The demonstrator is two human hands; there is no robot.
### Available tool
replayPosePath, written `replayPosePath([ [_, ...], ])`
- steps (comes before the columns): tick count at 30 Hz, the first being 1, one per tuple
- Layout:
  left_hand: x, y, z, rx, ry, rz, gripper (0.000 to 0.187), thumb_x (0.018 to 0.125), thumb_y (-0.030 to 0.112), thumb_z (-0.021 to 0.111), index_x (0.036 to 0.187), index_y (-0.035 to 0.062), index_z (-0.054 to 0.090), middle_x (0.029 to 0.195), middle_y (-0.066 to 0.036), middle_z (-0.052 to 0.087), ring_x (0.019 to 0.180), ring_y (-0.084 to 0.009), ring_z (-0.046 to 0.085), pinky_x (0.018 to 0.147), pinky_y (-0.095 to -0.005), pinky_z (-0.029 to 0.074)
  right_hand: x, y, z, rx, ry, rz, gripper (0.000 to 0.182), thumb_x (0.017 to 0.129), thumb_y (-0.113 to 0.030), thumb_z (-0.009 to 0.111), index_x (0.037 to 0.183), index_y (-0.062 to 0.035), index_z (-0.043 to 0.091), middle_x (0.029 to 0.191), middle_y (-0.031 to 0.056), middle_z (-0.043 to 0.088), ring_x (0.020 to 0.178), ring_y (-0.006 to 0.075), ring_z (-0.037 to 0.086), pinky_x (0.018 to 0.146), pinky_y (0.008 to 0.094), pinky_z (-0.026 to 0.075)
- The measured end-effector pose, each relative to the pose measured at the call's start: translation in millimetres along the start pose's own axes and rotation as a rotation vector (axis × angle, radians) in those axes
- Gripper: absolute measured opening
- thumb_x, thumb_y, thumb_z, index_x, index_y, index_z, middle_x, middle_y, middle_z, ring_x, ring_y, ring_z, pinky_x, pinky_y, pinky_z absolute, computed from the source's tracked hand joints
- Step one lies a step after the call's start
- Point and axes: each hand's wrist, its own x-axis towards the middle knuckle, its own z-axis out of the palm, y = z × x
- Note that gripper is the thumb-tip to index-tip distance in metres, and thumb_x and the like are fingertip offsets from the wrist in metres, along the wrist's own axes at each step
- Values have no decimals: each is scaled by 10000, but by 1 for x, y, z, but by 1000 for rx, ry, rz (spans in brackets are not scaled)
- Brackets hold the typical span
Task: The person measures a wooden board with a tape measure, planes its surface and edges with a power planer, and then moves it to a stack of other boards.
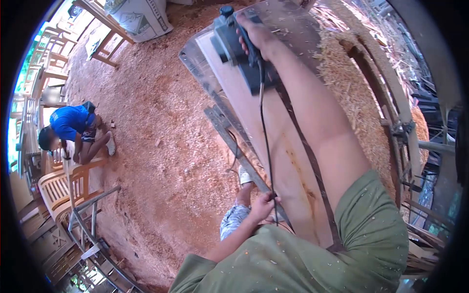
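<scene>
Near the top of the view my right hand is wrapped round the handle of a dark electric planer. The planer rests on the far end of a long, pale wooden board with rusty brown streaks toward its near end. A black power cord runs from the planer's handle back along the board. My left hand, low beside the board's left edge, is closed on the cord.
A person in a blue shirt crouches at the left beside a wooden chair. Shavings cover the ground. A printed sack stands at the top left. More shavings are piled right of the bench, near wooden rails.
</scene>
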Motion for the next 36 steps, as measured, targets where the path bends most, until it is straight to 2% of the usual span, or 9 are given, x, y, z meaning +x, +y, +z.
replayPosePath([
  [3, -8, -18, -28, 243, 28, -33, 313, 914, 287, 685, 982, -18, 705, 806, -117, 710, 764, -160, 670, 715, -307, 531, -77, 16, -15, 6, -6, 73, 530, 916, -605, 562, 892, -76, 582, 643, 18, 557, 496, 123, 526, 469, 283, 449],
  [7, -42, -77, -83, 468, 417, -159, 323, 880, 311, 693, 901, -10, 720, 793, -145, 712, 734, -201, 679, 706, -366, 535, -174, 53, -41, 57, -35, 103, 509, 932, -583, 554, 893, -76, 584, 639, 14, 561, 492, 117, 528, 472, 275, 443],
  [11, -75, -121, -134, 326, 676, -259, 375, 844, 310, 661, 696, -33, 682, 616, -91, 644, 579, -146, 588, 575, -342, 471, -279, 82, -65, 79, -39, 130, 492, 945, -563, 547, 912, -73, 582, 638, 10, 561, 491, 107, 524, 477, 255, 424],
  [16, -93, -103, -137, 292, 852, -173, 350, 858, 252, 634, 670, -42, 664, 582, -74, 618, 564, -131, 559, 557, -318, 446, -425, 130, -98, 70, -54, 143, 431, 998, -469, 512, 965, -43, 570, 665, 20, 555, 532, 101, 510, 520, 241, 402],
  [22, -67, -55, -83, 115, 769, 56, 371, 911, 261, 632, 676, -26, 646, 610, -29, 601, 560, -82, 518, 510, -276, 386, -608, 185, -127, 146, 70, 196, 392, 993, -409, 546, 929, -23, 562, 694, 24, 555, 583, 98, 521, 556, 247, 418],
  [24, -51, -48, -69, 176, 682, 2, 288, 919, 262, 638, 839, -14, 656, 813, -66, 676, 728, -127, 626, 600, -273, 480, -660, 199, -137, 131, 91, 225, 359, 990, -379, 547, 925, -25, 555, 717, 22, 557, 609, 101, 524, 578, 253, 424],
  [28, -34, -22, -14, 74, 633, 104, 373, 943, 313, 616, 791, -23, 669, 733, -57, 661, 652, -110, 582, 568, -264, 449, -760, 229, -149, 212, 155, 288, 320, 957, -345, 577, 918, -29, 542, 705, 22, 561, 617, 107, 526, 591, 268, 423],
  [33, -12, 13, 47, -298, 556, 234, 502, 955, 444, 589, 907, -51, 652, 943, -122, 660, 819, -171, 614, 701, -319, 487, -862, 239, -164, 131, 275, 582, 275, 939, -286, 546, 881, -17, 554, 664, 24, 562, 592, 98, 514, 549, 271, 412],
  [36, 5, 8, 64, 131, 544, 173, 515, 939, 436, 625, 1004, -74, 593, 1033, -154, 632, 912, -224, 608, 776, -354, 490, -914, 232, -163, 37, 455, 691, 267, 924, -273, 552, 822, -27, 570, 634, 18, 552, 583, 94, 513, 508, 287, 403],
])
